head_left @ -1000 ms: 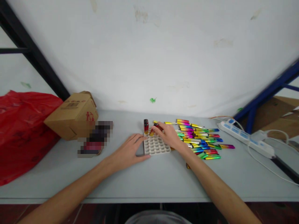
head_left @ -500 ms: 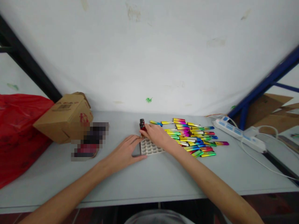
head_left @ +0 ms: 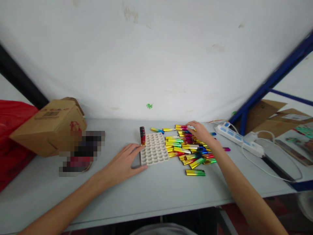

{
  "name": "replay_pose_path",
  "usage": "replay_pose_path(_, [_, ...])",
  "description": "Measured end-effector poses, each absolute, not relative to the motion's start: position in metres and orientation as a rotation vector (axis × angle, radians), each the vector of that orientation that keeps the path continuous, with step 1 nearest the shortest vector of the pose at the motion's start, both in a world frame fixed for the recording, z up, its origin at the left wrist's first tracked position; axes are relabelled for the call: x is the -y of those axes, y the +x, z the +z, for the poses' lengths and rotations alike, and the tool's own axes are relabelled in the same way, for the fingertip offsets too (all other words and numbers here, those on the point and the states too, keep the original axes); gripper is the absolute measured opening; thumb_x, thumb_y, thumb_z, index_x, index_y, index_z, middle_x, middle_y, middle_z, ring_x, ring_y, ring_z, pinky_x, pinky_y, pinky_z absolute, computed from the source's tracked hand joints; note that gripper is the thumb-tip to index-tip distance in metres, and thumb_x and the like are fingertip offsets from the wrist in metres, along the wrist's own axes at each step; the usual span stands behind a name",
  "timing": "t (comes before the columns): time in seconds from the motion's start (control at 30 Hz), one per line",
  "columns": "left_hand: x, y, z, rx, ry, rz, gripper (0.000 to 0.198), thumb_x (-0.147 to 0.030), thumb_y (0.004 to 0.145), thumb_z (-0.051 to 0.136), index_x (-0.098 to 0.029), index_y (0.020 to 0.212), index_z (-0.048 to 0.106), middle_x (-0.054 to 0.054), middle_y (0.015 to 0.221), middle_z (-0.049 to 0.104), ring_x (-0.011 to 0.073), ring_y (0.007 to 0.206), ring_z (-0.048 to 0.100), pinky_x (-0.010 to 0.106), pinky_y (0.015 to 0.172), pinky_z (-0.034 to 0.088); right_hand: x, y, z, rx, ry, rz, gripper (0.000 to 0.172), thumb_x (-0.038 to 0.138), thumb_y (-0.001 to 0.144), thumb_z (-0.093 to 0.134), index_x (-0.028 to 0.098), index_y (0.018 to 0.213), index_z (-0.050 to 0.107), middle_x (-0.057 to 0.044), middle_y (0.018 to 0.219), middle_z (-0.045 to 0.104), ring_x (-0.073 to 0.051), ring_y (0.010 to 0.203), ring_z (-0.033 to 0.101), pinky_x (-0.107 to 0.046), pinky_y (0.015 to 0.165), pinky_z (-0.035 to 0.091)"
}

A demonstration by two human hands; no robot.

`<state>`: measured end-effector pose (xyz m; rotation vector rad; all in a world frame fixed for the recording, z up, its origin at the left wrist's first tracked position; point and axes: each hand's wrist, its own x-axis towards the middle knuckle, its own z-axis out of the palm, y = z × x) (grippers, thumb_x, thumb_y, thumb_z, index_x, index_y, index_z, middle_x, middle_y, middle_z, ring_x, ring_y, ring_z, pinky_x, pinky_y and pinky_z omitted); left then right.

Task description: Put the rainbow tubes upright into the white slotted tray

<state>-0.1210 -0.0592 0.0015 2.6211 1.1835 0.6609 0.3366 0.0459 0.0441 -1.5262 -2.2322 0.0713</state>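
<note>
A pale tray (head_left: 154, 148) with rows of round holes lies on the table. A few red lighters (head_left: 142, 135) with black tops stand upright in its far left corner. My left hand (head_left: 126, 160) rests at the tray's left side, thumb spread from the fingers, fingertips by the standing lighters. To the tray's right lies a loose pile of shiny multicoloured lighters (head_left: 182, 150). My right hand (head_left: 201, 133) reaches over the far part of this pile, thumb and forefinger apart near a yellow-and-red lighter (head_left: 181, 126). Its other fingers are partly hidden.
At the left are a cardboard box (head_left: 49, 127), a red plastic bag (head_left: 14, 137) and a blurred-out dark item (head_left: 84, 151). A white power strip (head_left: 241, 139) with cables lies at the right. A wall (head_left: 156, 65) rises behind the table. One yellow-green lighter (head_left: 195, 172) lies nearer the front.
My right hand has left the standing lighters and moved right to the pile, uncovering the tray. My left hand stays at the tray's side. The view has shifted to the right.
</note>
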Motion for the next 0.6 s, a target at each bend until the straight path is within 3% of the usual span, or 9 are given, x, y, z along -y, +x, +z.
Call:
replay_pose_path(0.1, [0.059, -0.122, 0.002, -1.190, 2.625, 0.669, 0.072, -0.071, 0.108, 0.074, -0.026, 0.164, 0.065, 0.014, 0.154, 0.075, 0.0364, 0.143, 0.071, 0.052, 0.129, 0.056, -0.065, 0.336, 0.048, 2.317, -1.580, 0.123, 0.026, 0.020, 0.107, 0.071, 0.017, 0.125, 0.090, -0.021, 0.132, 0.088, -0.035, 0.124, 0.081, -0.049, 0.116, 0.061])
replay_pose_path(0.27, [0.059, -0.123, 0.003, -1.189, 2.615, 0.663, 0.071, -0.069, 0.107, 0.076, -0.027, 0.163, 0.065, 0.013, 0.153, 0.076, 0.0361, 0.142, 0.070, 0.052, 0.128, 0.056, -0.085, 0.323, 0.055, 2.367, -1.623, 0.216, 0.015, 0.028, 0.097, 0.089, 0.019, 0.108, 0.093, -0.016, 0.111, 0.092, -0.030, 0.102, 0.084, -0.036, 0.096, 0.063])
replay_pose_path(0.37, [0.058, -0.122, 0.003, -1.190, 2.616, 0.667, 0.072, -0.069, 0.106, 0.077, -0.027, 0.163, 0.065, 0.013, 0.153, 0.075, 0.0360, 0.142, 0.071, 0.052, 0.128, 0.057, -0.082, 0.323, 0.056, 2.294, -1.589, 0.313, 0.021, 0.035, 0.098, 0.090, 0.019, 0.112, 0.092, -0.014, 0.112, 0.092, -0.029, 0.098, 0.084, -0.036, 0.091, 0.064])
replay_pose_path(0.47, [0.058, -0.122, 0.002, -1.186, 2.614, 0.670, 0.071, -0.068, 0.106, 0.077, -0.027, 0.163, 0.065, 0.013, 0.153, 0.075, 0.0361, 0.142, 0.071, 0.052, 0.127, 0.057, -0.071, 0.324, 0.056, 2.171, -1.522, 0.388, 0.026, 0.045, 0.099, 0.088, 0.020, 0.103, 0.092, -0.014, 0.108, 0.091, -0.029, 0.093, 0.081, -0.038, 0.088, 0.062])
replay_pose_path(0.6, [0.058, -0.122, 0.002, -1.180, 2.595, 0.663, 0.073, -0.070, 0.107, 0.076, -0.026, 0.164, 0.065, 0.014, 0.153, 0.075, 0.0370, 0.142, 0.070, 0.053, 0.127, 0.057, -0.057, 0.318, 0.062, 1.966, -1.437, 0.505, 0.050, 0.069, 0.097, 0.082, 0.020, 0.089, 0.087, -0.008, 0.084, 0.083, -0.026, 0.080, 0.071, -0.037, 0.077, 0.056])
